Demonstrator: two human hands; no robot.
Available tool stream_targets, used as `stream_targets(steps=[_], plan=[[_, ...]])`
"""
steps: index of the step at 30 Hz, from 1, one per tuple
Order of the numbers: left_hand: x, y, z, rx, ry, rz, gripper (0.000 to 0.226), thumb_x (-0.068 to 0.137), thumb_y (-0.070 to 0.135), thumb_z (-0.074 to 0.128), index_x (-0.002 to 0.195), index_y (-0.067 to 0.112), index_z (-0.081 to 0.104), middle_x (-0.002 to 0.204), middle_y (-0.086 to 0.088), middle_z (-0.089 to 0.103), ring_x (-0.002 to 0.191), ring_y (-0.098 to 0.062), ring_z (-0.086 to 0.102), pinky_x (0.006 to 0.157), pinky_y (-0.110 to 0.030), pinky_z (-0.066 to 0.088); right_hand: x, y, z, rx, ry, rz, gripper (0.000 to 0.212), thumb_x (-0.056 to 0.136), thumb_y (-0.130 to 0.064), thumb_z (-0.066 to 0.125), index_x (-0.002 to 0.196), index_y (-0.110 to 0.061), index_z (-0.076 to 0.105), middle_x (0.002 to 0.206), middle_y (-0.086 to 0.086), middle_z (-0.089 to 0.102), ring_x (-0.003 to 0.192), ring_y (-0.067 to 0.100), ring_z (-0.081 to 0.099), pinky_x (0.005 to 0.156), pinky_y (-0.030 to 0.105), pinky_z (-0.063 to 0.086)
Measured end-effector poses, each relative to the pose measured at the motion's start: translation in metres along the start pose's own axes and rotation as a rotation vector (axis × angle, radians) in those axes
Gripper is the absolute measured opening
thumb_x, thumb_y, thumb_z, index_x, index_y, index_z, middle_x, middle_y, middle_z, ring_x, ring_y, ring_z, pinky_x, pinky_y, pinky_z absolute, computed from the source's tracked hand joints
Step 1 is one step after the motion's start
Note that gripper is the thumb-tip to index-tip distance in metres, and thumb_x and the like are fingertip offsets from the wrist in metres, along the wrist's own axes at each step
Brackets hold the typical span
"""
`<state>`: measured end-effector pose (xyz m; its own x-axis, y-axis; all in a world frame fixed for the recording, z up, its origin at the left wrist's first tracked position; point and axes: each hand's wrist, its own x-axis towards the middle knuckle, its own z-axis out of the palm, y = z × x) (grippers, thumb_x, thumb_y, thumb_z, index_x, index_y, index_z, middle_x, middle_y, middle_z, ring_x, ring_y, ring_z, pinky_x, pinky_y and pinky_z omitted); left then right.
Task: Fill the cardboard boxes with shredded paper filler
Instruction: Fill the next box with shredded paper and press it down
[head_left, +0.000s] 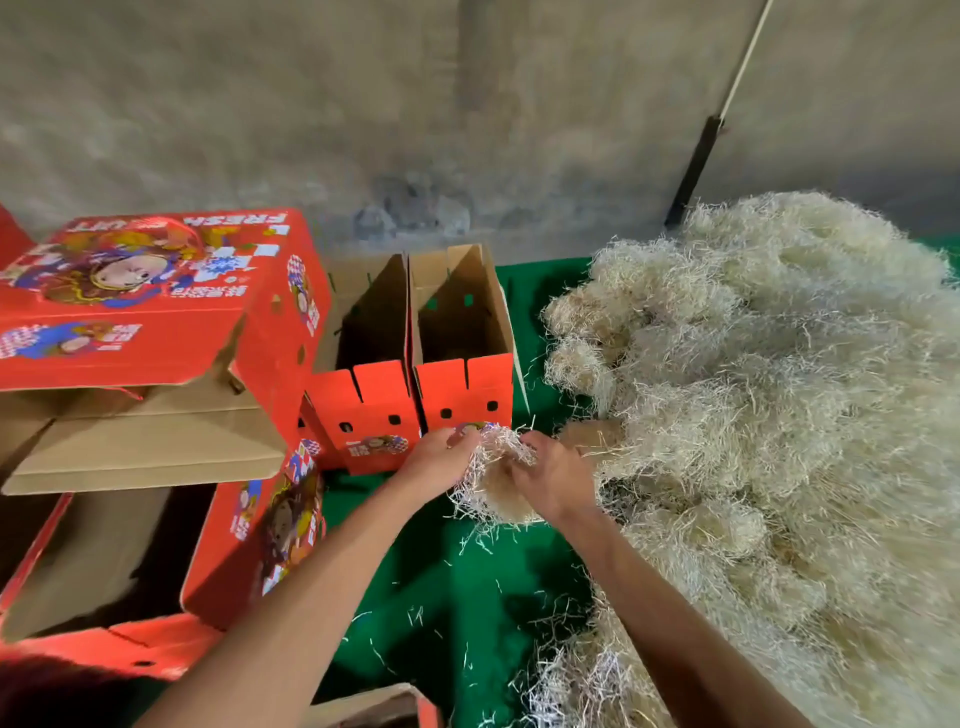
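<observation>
Two small red cardboard boxes stand open side by side ahead of me, the left box (363, 364) and the right box (462, 343); their insides look dark and bare. Just in front of them my left hand (439, 462) and my right hand (553, 480) grip one clump of pale shredded paper (493, 478) between them, above the green cloth. A large heap of shredded paper filler (769, 395) lies to the right, touching my right wrist.
Larger red printed boxes sit on the left: one lying on its side on top (145, 306) and an open one below (104, 561). Another box edge (374, 706) shows at the bottom. Green cloth (447, 597) carries stray shreds. A concrete wall stands behind.
</observation>
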<state>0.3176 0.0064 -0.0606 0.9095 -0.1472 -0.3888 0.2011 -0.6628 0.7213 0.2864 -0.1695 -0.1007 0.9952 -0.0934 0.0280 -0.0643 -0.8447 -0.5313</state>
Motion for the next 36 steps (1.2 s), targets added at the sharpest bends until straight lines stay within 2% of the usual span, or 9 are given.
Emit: stream_targets(steps=[4, 10, 13, 17, 23, 26, 29, 33, 36], plan=[[-0.041, 0.002, -0.046, -0.478, 0.092, -0.192, 0.089, 0.083, 0.085, 0.04, 0.154, 0.032, 0.03, 0.161, 0.002, 0.027, 0.139, -0.028, 0.04, 0.101, -0.058, 0.047, -0.013, -0.056, -0.034, 0.437, 0.043, 0.005, 0.074, 0.092, -0.053, 0.065, 0.147, -0.008, 0.043, 0.046, -0.001, 0.05, 0.034, 0.003, 0.042, 0.042, 0.011, 0.038], [-0.119, 0.003, -0.099, -0.996, -0.237, 0.055, 0.087, 0.074, 0.09, 0.048, 0.142, 0.037, 0.051, 0.14, -0.002, 0.06, 0.127, -0.026, 0.059, 0.105, -0.062, 0.042, -0.056, -0.156, -0.077, 0.809, 0.124, -0.15, 0.025, 0.093, -0.05, 0.066, 0.112, -0.034, 0.063, 0.064, -0.022, 0.062, 0.045, 0.0, 0.047, 0.05, 0.013, 0.04], [-0.148, 0.002, -0.12, -1.063, -0.228, 0.16, 0.092, 0.073, 0.086, 0.058, 0.148, 0.035, 0.045, 0.147, -0.004, 0.054, 0.134, -0.025, 0.052, 0.115, -0.056, 0.033, -0.079, -0.196, -0.088, 0.887, 0.176, -0.146, 0.036, 0.091, -0.052, 0.068, 0.12, -0.033, 0.058, 0.073, -0.018, 0.068, 0.05, 0.0, 0.051, 0.052, 0.012, 0.044], [-0.168, -0.004, -0.14, -1.048, -0.196, 0.258, 0.088, 0.077, 0.084, 0.055, 0.151, 0.039, 0.037, 0.153, 0.001, 0.047, 0.138, -0.02, 0.047, 0.118, -0.052, 0.03, -0.097, -0.23, -0.097, 0.918, 0.19, -0.106, 0.033, 0.089, -0.051, 0.07, 0.114, -0.039, 0.052, 0.063, -0.029, 0.064, 0.054, -0.009, 0.058, 0.047, 0.002, 0.04], [-0.193, 0.023, -0.148, -0.578, -0.223, 0.177, 0.09, 0.08, 0.088, 0.018, 0.155, 0.044, -0.008, 0.167, 0.004, -0.005, 0.154, -0.026, 0.002, 0.119, -0.063, 0.008, -0.111, -0.238, -0.116, 0.718, 0.177, -0.201, 0.01, 0.093, -0.03, 0.071, 0.092, -0.032, 0.062, 0.067, -0.038, 0.063, 0.056, -0.014, 0.06, 0.047, 0.003, 0.042], [-0.198, 0.038, -0.151, -0.244, 0.003, 0.176, 0.084, 0.09, 0.08, 0.013, 0.157, 0.031, 0.019, 0.16, 0.003, 0.027, 0.15, -0.025, 0.022, 0.12, -0.057, 0.017, -0.114, -0.231, -0.123, 0.64, 0.4, -0.134, 0.018, 0.091, -0.032, 0.072, 0.104, -0.03, 0.058, 0.058, -0.016, 0.058, 0.044, -0.004, 0.046, 0.048, 0.013, 0.042], [-0.193, 0.032, -0.145, -0.269, 0.322, 0.19, 0.07, 0.092, 0.077, 0.022, 0.126, 0.026, 0.056, 0.124, 0.003, 0.056, 0.13, -0.027, 0.05, 0.11, -0.042, 0.032, -0.117, -0.229, -0.129, 0.76, 0.496, 0.043, 0.055, 0.092, -0.037, 0.07, 0.137, -0.011, 0.052, 0.08, -0.017, 0.058, 0.064, -0.001, 0.052, 0.075, 0.027, 0.052], [-0.186, 0.018, -0.128, -0.607, 0.069, 0.175, 0.052, 0.103, 0.058, 0.025, 0.142, 0.032, 0.048, 0.129, 0.007, 0.057, 0.115, -0.014, 0.055, 0.094, -0.033, 0.04, -0.125, -0.229, -0.14, 1.143, 0.282, 0.319, 0.08, 0.091, -0.039, 0.067, 0.157, -0.022, 0.025, 0.146, 0.0, 0.044, 0.126, 0.025, 0.051, 0.094, 0.041, 0.046], [-0.184, 0.001, -0.107, -0.539, 0.042, 0.222, 0.043, 0.103, 0.03, 0.041, 0.146, 0.033, 0.038, 0.11, 0.01, 0.057, 0.086, 0.006, 0.056, 0.068, -0.023, 0.047, -0.124, -0.23, -0.142, 1.18, 0.312, 0.357, 0.065, 0.096, -0.034, 0.064, 0.149, -0.008, 0.038, 0.147, 0.015, 0.049, 0.121, 0.033, 0.057, 0.083, 0.037, 0.053]])
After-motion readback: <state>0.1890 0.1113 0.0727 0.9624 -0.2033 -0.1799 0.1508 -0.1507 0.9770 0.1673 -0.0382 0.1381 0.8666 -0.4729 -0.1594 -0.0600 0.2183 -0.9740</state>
